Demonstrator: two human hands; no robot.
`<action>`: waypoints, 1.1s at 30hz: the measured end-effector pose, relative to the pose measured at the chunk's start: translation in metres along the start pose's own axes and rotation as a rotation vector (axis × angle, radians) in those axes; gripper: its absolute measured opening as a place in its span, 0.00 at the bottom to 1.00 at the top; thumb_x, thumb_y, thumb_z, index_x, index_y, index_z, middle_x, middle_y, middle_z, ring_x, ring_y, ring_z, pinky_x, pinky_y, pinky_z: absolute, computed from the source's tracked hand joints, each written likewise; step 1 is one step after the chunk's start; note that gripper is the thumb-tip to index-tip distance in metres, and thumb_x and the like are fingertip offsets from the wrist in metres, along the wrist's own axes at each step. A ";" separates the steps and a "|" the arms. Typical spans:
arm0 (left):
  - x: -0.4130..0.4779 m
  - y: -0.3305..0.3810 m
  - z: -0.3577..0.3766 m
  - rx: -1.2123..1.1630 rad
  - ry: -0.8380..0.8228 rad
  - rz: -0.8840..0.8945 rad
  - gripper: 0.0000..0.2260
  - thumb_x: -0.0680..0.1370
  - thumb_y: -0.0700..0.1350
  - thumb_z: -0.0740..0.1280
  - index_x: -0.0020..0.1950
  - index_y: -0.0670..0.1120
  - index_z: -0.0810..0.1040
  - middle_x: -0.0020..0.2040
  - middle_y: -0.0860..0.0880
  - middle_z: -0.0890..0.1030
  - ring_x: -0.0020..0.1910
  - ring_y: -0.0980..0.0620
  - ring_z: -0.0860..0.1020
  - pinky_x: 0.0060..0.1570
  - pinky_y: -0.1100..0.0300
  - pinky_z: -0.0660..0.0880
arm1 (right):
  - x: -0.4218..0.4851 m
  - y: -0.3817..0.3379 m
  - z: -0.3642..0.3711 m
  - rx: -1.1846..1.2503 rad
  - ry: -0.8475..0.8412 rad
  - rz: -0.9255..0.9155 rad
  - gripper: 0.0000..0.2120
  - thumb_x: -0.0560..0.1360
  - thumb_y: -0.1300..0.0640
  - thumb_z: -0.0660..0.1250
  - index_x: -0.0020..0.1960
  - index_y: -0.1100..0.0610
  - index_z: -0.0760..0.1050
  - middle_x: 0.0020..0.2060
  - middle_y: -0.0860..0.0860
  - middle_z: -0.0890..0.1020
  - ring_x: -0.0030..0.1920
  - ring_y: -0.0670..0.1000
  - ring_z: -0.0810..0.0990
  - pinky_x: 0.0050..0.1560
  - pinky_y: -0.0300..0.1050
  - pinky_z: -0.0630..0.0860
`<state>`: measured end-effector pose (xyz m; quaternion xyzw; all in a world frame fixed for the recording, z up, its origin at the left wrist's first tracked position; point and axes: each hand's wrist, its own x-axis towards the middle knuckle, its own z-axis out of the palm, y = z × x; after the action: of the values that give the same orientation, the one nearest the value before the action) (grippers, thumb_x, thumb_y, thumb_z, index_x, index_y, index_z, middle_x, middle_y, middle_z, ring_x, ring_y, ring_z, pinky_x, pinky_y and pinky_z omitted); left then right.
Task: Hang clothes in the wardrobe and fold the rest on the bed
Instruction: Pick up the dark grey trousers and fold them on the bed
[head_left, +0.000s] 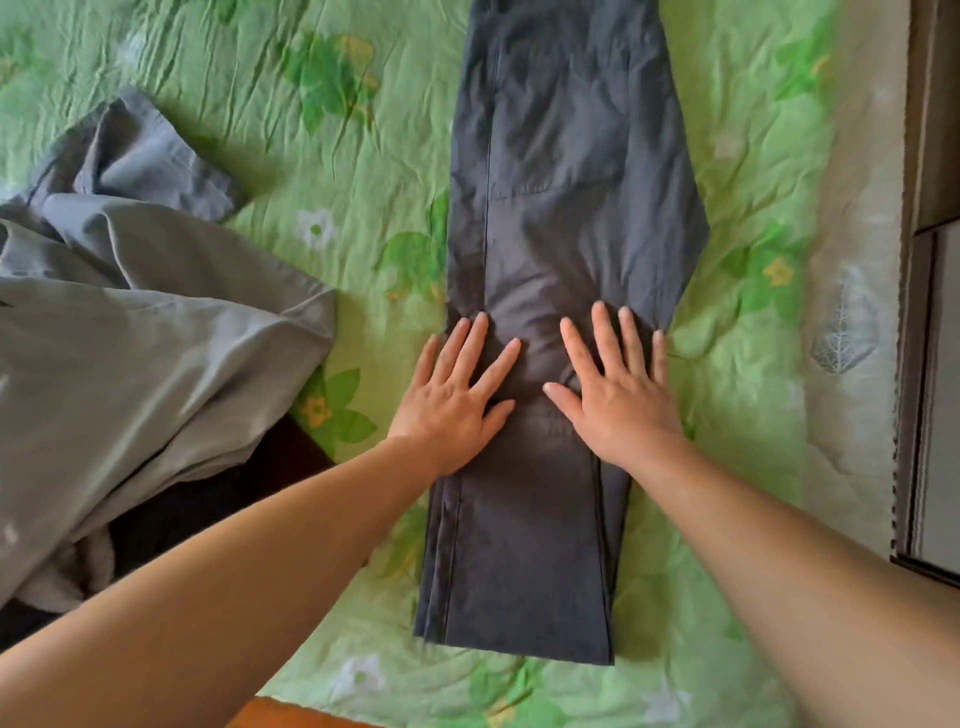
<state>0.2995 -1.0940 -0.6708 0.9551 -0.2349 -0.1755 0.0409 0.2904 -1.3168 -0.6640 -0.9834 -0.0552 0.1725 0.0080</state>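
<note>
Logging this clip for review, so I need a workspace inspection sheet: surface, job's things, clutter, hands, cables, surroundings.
Surface: green floral bedspread, wrinkled.
Job's things: dark trousers laid lengthwise, legs stacked, hems nearest the person; grey garment crumpled to the left, apart from them.
Clutter: dark fabric partly under the grey garment.
Hands: left hand and right hand flat, fingers spread, pressing the trousers side by side.
Cables: nothing seen.
Surroundings: furniture panel along the right edge.
</note>
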 end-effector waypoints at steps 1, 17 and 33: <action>0.004 -0.002 0.002 0.020 0.004 -0.001 0.31 0.82 0.63 0.49 0.82 0.57 0.44 0.82 0.42 0.43 0.81 0.43 0.43 0.78 0.40 0.50 | 0.005 0.004 0.003 -0.009 -0.027 -0.004 0.36 0.79 0.31 0.52 0.82 0.45 0.51 0.82 0.56 0.51 0.81 0.61 0.49 0.76 0.71 0.48; 0.156 -0.054 -0.049 0.039 0.167 -0.120 0.31 0.80 0.66 0.49 0.82 0.57 0.53 0.82 0.43 0.50 0.81 0.43 0.50 0.78 0.40 0.49 | 0.166 0.062 -0.052 -0.015 0.068 -0.057 0.37 0.76 0.27 0.44 0.81 0.42 0.50 0.82 0.55 0.52 0.81 0.60 0.50 0.77 0.68 0.47; 0.318 -0.098 -0.094 0.039 0.218 -0.129 0.33 0.78 0.69 0.47 0.82 0.60 0.45 0.83 0.45 0.42 0.81 0.47 0.42 0.79 0.44 0.43 | 0.319 0.085 -0.075 0.023 0.175 0.035 0.38 0.76 0.25 0.41 0.81 0.39 0.40 0.82 0.52 0.38 0.80 0.58 0.35 0.77 0.68 0.39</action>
<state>0.6389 -1.1547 -0.6996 0.9823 -0.1707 -0.0683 0.0364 0.6233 -1.3658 -0.7047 -0.9954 -0.0350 0.0865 0.0210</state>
